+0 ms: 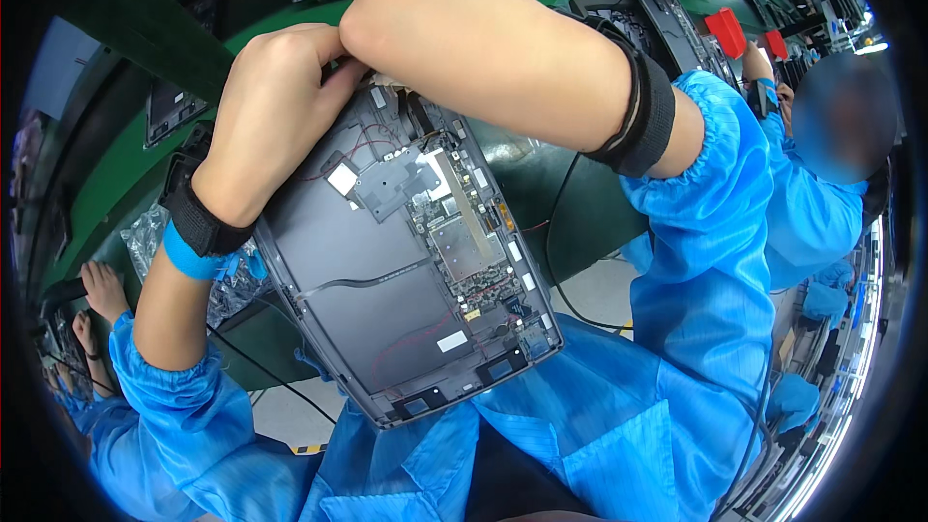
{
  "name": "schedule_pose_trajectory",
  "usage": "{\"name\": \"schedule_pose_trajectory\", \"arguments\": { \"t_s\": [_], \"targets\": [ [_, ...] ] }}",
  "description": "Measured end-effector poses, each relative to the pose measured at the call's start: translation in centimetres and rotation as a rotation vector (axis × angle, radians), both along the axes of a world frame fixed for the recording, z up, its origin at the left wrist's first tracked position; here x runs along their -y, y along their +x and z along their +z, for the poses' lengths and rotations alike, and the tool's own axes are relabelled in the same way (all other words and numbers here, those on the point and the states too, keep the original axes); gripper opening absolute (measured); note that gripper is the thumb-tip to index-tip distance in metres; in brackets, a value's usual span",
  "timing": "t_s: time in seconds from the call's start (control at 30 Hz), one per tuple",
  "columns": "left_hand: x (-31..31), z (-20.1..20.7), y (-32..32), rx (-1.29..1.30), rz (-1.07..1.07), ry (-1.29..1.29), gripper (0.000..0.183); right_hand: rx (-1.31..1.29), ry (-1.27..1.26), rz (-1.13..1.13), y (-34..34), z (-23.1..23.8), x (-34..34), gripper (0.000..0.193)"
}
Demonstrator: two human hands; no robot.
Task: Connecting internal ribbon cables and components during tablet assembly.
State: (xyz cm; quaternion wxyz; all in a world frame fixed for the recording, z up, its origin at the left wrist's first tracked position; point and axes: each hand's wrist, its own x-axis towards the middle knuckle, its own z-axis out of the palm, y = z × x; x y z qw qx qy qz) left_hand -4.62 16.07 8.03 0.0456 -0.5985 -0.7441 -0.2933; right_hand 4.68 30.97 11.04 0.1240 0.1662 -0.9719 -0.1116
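Left hand [280, 101] meets right hand [411, 14]; what they pinch, I can't tell. A slip could scrape the circuit board [476, 284] below.

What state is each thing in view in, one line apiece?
gray device: open, internals exposed
dark flat cable: curved, lying across the gray device
left hand: fingers bent, any grip hidden
right hand: curled, any grip hidden
left black wristband: worn
right black wristband: worn
clear plastic wrapping: crumpled
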Motion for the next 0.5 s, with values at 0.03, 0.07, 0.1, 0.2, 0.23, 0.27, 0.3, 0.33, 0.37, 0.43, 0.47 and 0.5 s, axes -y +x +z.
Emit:
{"name": "schedule_pose_trajectory", "arguments": {
  "t_s": [0.03, 0.07, 0.1, 0.2, 0.23, 0.27, 0.3, 0.33, 0.37, 0.43, 0.47, 0.5],
  "targets": [
    [0.1, 0.3, 0.3, -0.003, 0.001, 0.016, 0.013, -0.009, 0.005, 0.000, 0.1, 0.0, -0.2, 0.007],
    [0.1, 0.5, 0.4, -0.011, 0.001, 0.021, 0.013, -0.075, -0.022, 0.020, 0.2, -0.1, -0.6, 0.006],
    [0.1, 0.6, 0.6, -0.038, -0.022, 0.045, 0.012, -0.140, -0.049, 0.041, 0.5, -0.2, -1.0, 0.005],
    [0.0, 0.3, -0.1, -0.069, -0.040, 0.059, 0.012, -0.151, -0.190, 0.111, 0.1, -0.7, -2.2, 0.003],
    [0.1, 0.2, -0.2, -0.083, -0.040, 0.055, 0.012, -0.149, -0.190, 0.113, 0.0, -0.9, -2.6, 0.003],
    [0.2, 0.1, -0.2, -0.083, -0.037, 0.056, 0.012, -0.108, -0.208, 0.128, -0.1, -1.0, -2.9, 0.005],
    [0.3, 0.2, -0.2, -0.090, -0.038, 0.059, 0.013, -0.068, -0.226, 0.143, -0.2, -1.1, -3.0, 0.008],
    [0.3, 0.1, -0.1, -0.095, -0.047, 0.064, 0.013, -0.068, -0.225, 0.139, 0.0, -1.3, -2.9, 0.008],
    [0.4, 0.2, 0.0, -0.096, -0.050, 0.066, 0.013, -0.115, -0.187, 0.190, 0.2, -1.5, -2.9, 0.007],
    [0.6, 0.6, 0.3, -0.089, -0.030, 0.031, 0.011, -0.164, -0.145, 0.243, 0.6, -1.8, -2.6, 0.006],
    [0.7, 0.5, 0.5, -0.091, -0.028, 0.035, 0.011, -0.181, -0.147, 0.234, 0.9, -1.9, -2.3, 0.005],
    [0.8, 0.4, 0.6, -0.155, -0.032, 0.062, 0.010, -0.199, -0.148, 0.224, 1.1, -1.8, -2.1, 0.005]
  ]
}}
